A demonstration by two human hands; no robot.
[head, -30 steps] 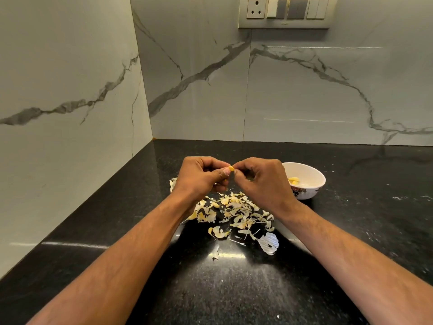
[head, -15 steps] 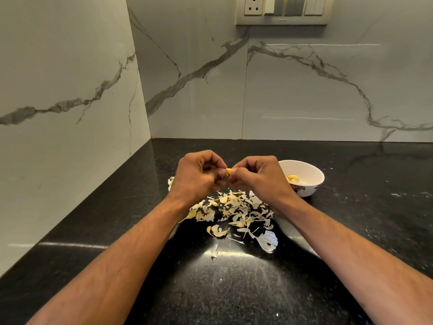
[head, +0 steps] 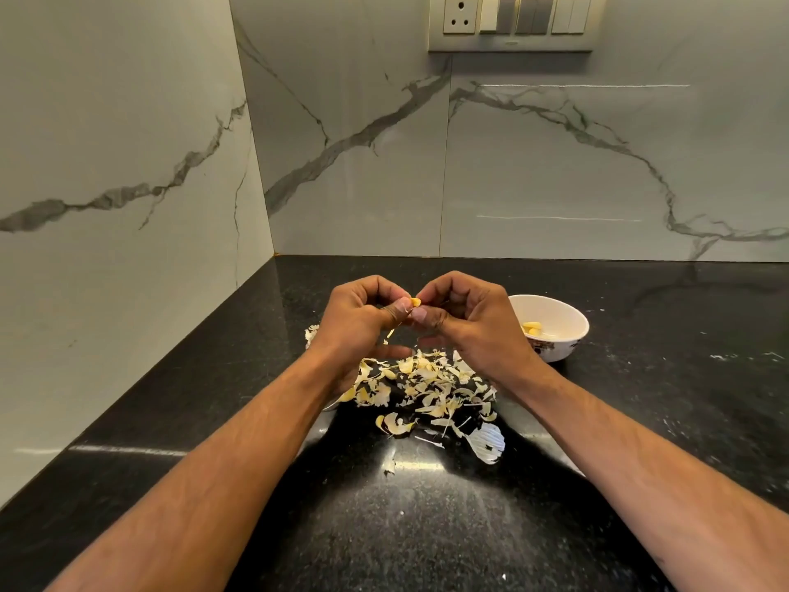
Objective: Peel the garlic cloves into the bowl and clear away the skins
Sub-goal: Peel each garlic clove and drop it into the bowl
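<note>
A small yellow garlic clove (head: 415, 302) is pinched between the fingertips of the left hand (head: 358, 320) and the right hand (head: 467, 320). Both hands are held with fingers curled, thumbs pressed close together just below the clove, above the black counter (head: 427, 527). A thin strip of skin (head: 390, 333) is seen hanging below the left thumb. A loose pile of skins (head: 431, 393) is spread on the counter directly beneath the hands. A white bowl (head: 568, 331) is placed on the counter just beside the right hand, on its far right side; peeled cloves (head: 531, 327) are contained in it. A switch panel (head: 510, 21) is mounted on the marble wall (head: 555, 164) behind.
</note>
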